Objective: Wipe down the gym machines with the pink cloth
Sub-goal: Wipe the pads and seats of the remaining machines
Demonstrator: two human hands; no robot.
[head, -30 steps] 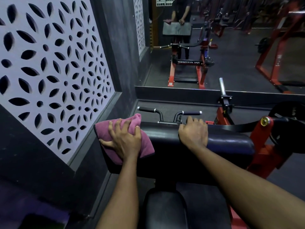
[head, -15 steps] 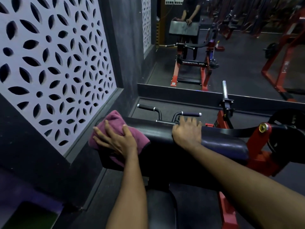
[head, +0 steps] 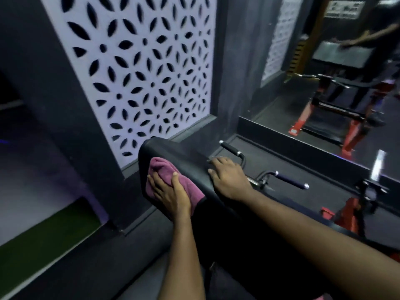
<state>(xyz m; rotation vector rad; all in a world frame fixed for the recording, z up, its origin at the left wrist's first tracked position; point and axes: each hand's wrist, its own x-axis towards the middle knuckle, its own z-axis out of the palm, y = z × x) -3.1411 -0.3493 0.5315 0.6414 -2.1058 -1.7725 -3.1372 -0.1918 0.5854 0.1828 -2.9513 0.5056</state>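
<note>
The pink cloth (head: pixel 164 172) lies folded against the near face of the machine's black arm pad (head: pixel 179 152), close to the pad's left end. My left hand (head: pixel 168 191) presses flat on the cloth with fingers spread. My right hand (head: pixel 227 176) rests on the pad's top edge to the right, fingers draped over the far side. Beyond the pad, the machine's two black handles (head: pixel 290 180) stick out. The red frame (head: pixel 350 211) shows at the right.
A white lattice wall panel (head: pixel 140 68) stands close on the left. A mirror (head: pixel 324 72) ahead reflects the machine and a person. Dark floor lies below, with a green strip (head: pixel 49 234) at lower left.
The view has swung left. My left hand has slid the cloth down from the pad's top corner onto its near face. My right hand stays on the pad's top.
</note>
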